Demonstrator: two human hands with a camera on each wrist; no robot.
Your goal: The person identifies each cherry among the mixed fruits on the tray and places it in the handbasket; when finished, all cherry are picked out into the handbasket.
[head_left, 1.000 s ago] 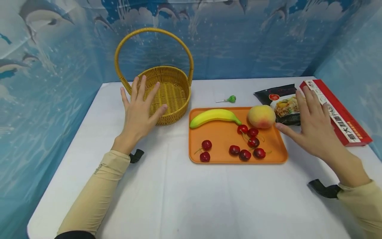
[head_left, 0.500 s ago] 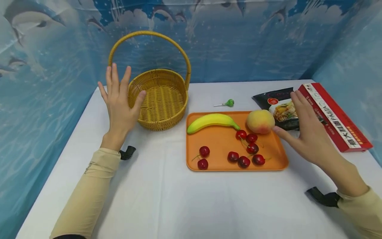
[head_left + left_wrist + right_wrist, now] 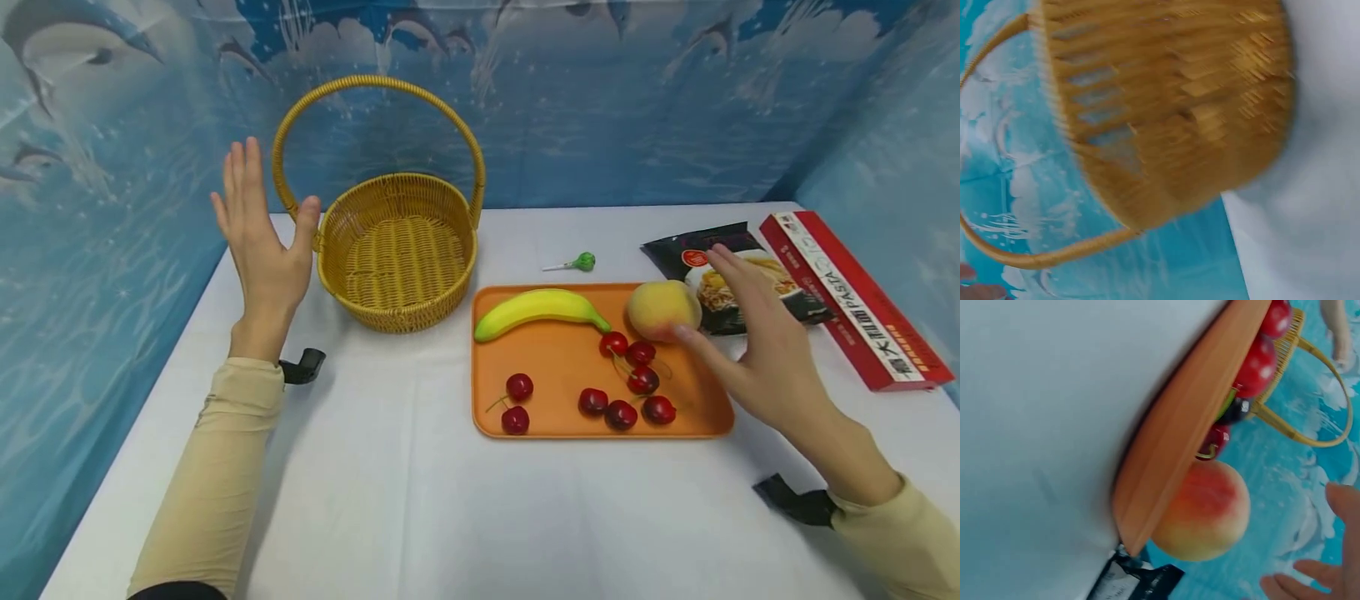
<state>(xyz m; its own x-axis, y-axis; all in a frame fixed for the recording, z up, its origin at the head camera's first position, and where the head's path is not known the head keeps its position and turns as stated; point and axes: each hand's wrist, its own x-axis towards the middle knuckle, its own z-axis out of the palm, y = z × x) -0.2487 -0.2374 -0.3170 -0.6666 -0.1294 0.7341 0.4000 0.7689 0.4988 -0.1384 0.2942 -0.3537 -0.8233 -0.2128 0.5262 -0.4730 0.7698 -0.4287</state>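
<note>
Left hand: raised just left of the basket, the left hand (image 3: 258, 242) has its fingers straight and near each other, the thumb spread well away; it has hold of nothing. Whether the thumb meets the handle (image 3: 378, 81) cannot be told.
Right hand: above the tray's right end, the right hand (image 3: 772, 358) has its fingers extended and the thumb apart, with nothing in its grip. In the right wrist view a gap shows between it and the peach.
Basket: the yellow woven basket (image 3: 401, 317) stands at the back of the table, left of the tray, its 1 tall handle arching above the rim; it is blurred in the left wrist view.
Peach: the peach (image 3: 663, 308), yellow with a red blush, sits in the back right corner of the tray.
Tray: orange and rectangular, the tray (image 3: 551, 354) lies flat on the white tablecloth (image 3: 450, 500).
Banana: 1 yellow banana (image 3: 536, 306) lies along the tray's back left side.
Cherries: 8 dark red cherries (image 3: 593, 402), 2 at front left and 6 farther right.
Lollipop: a green lollipop (image 3: 584, 262) lies behind the tray, stick pointing left.
Packages: a black food packet (image 3: 708, 287) lies beside a red box (image 3: 862, 308) marked "PASTA".
</note>
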